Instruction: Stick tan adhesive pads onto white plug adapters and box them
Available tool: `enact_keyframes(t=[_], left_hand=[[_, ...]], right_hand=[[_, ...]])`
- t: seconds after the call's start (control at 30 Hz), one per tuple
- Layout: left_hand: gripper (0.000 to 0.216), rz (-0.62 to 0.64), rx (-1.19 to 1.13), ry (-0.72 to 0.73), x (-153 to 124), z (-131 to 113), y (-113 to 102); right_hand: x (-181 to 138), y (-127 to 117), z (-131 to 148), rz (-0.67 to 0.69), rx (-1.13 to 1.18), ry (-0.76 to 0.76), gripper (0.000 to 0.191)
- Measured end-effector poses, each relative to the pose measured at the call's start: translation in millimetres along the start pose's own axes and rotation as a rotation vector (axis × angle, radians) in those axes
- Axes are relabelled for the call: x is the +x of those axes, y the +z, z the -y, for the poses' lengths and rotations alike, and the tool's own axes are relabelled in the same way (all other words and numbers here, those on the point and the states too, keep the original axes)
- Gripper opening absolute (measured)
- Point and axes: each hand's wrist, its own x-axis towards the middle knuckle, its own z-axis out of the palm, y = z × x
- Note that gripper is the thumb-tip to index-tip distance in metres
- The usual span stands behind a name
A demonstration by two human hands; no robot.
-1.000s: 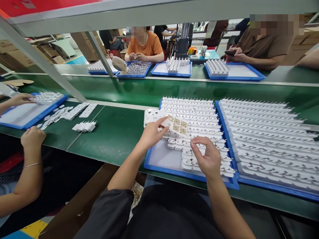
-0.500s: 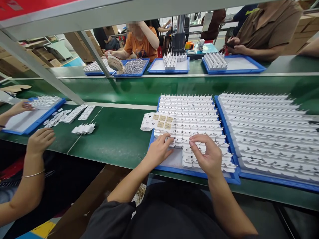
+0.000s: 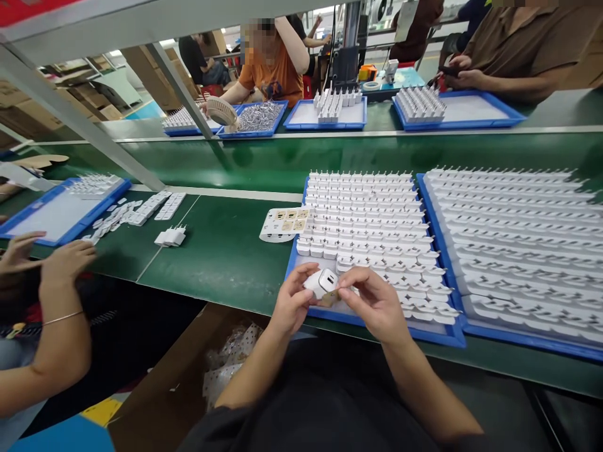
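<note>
Head view: I see my left hand (image 3: 293,303) gripping a white charger plug (image 3: 321,282) between thumb and fingers, held just above the near edge of the blue tray (image 3: 372,326). My right hand (image 3: 372,301) is closed in a pinch on a small tan sticker (image 3: 330,299), pressed against the plug's lower side, so both hands meet at the plug. The plug's long axis runs from lower left to upper right, and its port face, with two dark openings, is turned up toward the camera. Behind it, the tray holds rows of identical white plugs (image 3: 372,213) standing with prongs up. A sticker sheet (image 3: 282,223) lies flat on the green bench (image 3: 226,251), touching the tray's left rim. A second blue tray (image 3: 513,238) sits just beside, to the right. At far left, a co-worker's hand (image 3: 66,263) rests on the bench edge.
</note>
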Motion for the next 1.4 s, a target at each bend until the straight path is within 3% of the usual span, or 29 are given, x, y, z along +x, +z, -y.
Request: enact_keyframes(t=[0.27,0.47,0.53,0.7,0.77,1.0,1.4], left_hand=[[0.045,0.067,0.291,0.22,-4.3,4.3,0.8],[0.041,-0.001,0.463,0.391,-9.8,7.6,12.7],[0.04,0.014,0.484,0.395,-12.1,6.5,16.3],[0.042,0.193,0.379,0.302,-13.4,3.4,8.8],[0.048,0.168,0.388,0.33,-11.4,5.1,2.9],[0.046,-0.004,0.676,0.644,-7.9,2.0,2.1],[0.046,-0.02,0.749,0.741,-9.0,-7.2,7.6]], right_hand=[[-5.7,7.8,1.4,-0.026,0.107,0.113,0.006],[-7.6,12.5,-0.5,-0.05,0.075,0.159,0.01],[-7.3,13.2,-2.5,-0.087,0.048,0.156,0.01],[-6.6,9.9,-1.8,-0.121,0.098,0.215,0.006],[-6.5,9.9,0.8,-0.115,0.159,0.243,0.005],[-2.8,15.8,1.2,-0.248,0.195,0.241,0.006],[-0.5,17.4,5.8,-0.206,0.172,0.257,0.009]])
